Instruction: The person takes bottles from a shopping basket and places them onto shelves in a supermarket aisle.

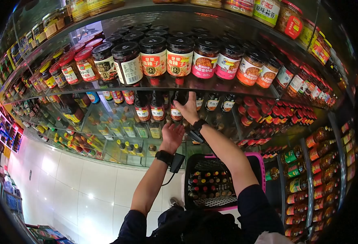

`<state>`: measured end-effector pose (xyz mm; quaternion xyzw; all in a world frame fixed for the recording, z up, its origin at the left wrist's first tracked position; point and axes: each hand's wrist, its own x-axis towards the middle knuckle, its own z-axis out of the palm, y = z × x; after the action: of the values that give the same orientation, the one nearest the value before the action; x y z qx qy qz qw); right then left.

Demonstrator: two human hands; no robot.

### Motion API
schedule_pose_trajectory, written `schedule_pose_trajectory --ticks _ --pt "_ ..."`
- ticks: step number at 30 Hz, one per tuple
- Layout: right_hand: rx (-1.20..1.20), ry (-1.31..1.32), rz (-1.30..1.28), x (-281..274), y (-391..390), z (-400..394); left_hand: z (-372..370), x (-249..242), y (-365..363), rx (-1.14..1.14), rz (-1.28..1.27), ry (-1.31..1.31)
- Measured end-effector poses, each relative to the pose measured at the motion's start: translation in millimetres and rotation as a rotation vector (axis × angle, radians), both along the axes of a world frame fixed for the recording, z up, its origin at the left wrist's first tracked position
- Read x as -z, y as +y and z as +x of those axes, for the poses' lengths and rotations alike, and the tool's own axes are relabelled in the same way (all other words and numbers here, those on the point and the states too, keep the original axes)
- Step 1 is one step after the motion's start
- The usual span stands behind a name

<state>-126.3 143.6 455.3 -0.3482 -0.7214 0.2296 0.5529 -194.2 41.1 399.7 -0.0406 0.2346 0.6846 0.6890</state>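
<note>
My right hand (190,109) reaches into the second shelf, its thumb across the front of a dark sauce bottle (176,112) with a white and red label and its fingers along the right side. The bottle stands upright in a row, beside similar dark bottles (157,112) on its left. Just below and in front of it, my left hand (172,135) is held palm up with the fingers spread, holding nothing. Black bands with small devices are strapped to both wrists.
Above the hands, a shelf edge (162,88) carries black-lidded jars (153,59). A black basket with a pink rim (262,171) stands below my right arm, with several bottles in it. More bottles (296,183) fill the rack at right. Pale tiled floor (77,179) lies at left.
</note>
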Motion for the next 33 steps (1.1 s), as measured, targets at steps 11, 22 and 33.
schedule_pose_trajectory --ticks 11,22,33 --pt "0.210 -0.088 -0.067 22.2 -36.2 1.7 -28.1 102.4 56.0 0.308 1.030 -0.223" --pt "0.047 0.051 -0.163 69.9 -2.8 4.5 -8.9 14.5 20.4 0.068 0.256 0.257" --pt "-0.295 0.206 -0.207 66.2 -2.6 20.1 0.1 14.6 12.5 -0.034 0.219 0.066"
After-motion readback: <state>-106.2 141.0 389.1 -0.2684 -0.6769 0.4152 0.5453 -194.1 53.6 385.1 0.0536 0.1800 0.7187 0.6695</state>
